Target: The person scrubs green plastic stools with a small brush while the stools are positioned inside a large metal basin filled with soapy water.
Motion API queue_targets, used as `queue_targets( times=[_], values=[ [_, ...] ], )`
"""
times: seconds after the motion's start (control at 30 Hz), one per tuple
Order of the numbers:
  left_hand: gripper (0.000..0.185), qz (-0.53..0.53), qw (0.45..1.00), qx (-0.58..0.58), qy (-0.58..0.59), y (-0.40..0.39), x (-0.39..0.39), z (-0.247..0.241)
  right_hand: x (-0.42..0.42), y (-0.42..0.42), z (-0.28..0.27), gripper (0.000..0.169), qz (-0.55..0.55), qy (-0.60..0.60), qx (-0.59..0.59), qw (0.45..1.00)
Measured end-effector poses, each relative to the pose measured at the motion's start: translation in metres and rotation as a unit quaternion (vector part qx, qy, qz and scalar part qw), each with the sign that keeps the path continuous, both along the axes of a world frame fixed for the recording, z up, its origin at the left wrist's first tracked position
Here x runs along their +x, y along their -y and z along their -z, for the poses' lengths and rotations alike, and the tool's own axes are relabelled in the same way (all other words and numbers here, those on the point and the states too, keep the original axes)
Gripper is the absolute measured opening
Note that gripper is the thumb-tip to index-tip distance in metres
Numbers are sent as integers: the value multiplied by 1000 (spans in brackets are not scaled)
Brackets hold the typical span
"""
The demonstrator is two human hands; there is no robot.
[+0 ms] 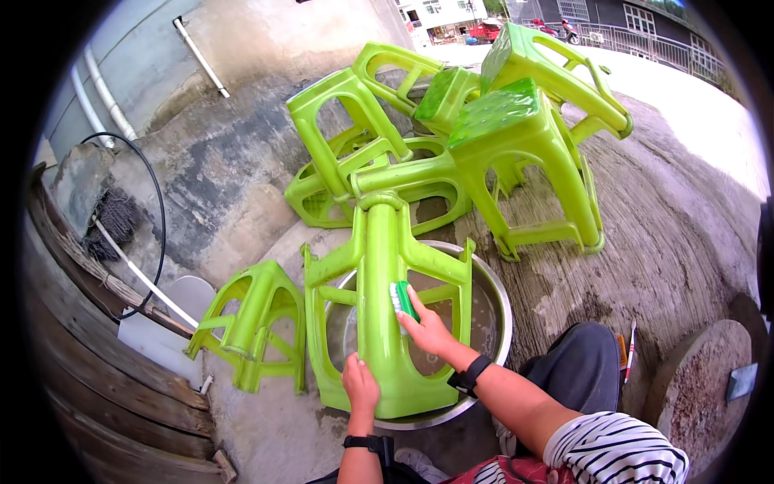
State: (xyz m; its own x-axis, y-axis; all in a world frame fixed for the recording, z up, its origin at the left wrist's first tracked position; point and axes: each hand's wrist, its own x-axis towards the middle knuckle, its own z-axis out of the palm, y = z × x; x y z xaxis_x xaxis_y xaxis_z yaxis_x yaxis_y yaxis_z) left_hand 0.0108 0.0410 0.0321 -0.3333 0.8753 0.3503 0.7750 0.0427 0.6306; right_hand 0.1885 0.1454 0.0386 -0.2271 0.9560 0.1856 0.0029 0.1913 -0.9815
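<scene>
A green plastic stool (378,314) lies on its side over a round metal basin (507,314), its legs pointing away from me. Murky water (481,308) shows in the basin between the legs. My right hand (429,330) grips a green scrubbing brush (407,301), its white bristles against the stool's leg. My left hand (360,384) holds the stool by the edge near its seat end; the fingertips rest on the plastic and part of the grip is hidden.
Several more green stools (514,139) are piled beyond the basin. A small stool (260,320) stands at left, near a mop (115,218) and wooden planks (121,393). A toothbrush (630,351) lies at right, beside a round stone block (695,387).
</scene>
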Motion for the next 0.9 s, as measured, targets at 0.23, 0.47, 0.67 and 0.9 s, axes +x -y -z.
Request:
queue_targets(
  times=[0.23, 0.47, 0.67, 0.9],
  values=[
    [26, 13, 1000, 11, 4, 3, 0, 1, 7, -64, -47, 76, 31, 40, 11, 999],
    [24, 25, 999, 36, 11, -2, 5, -2, 10, -64, -49, 75, 106, 213, 26, 971],
    [23, 28, 998, 52, 20, 1, 5, 0, 29, -39, -6, 70, 162, 103, 62, 979],
    [23, 34, 999, 40, 12, -1, 7, -5, 31, -90, -28, 71, 199, 158, -79, 964]
  ],
)
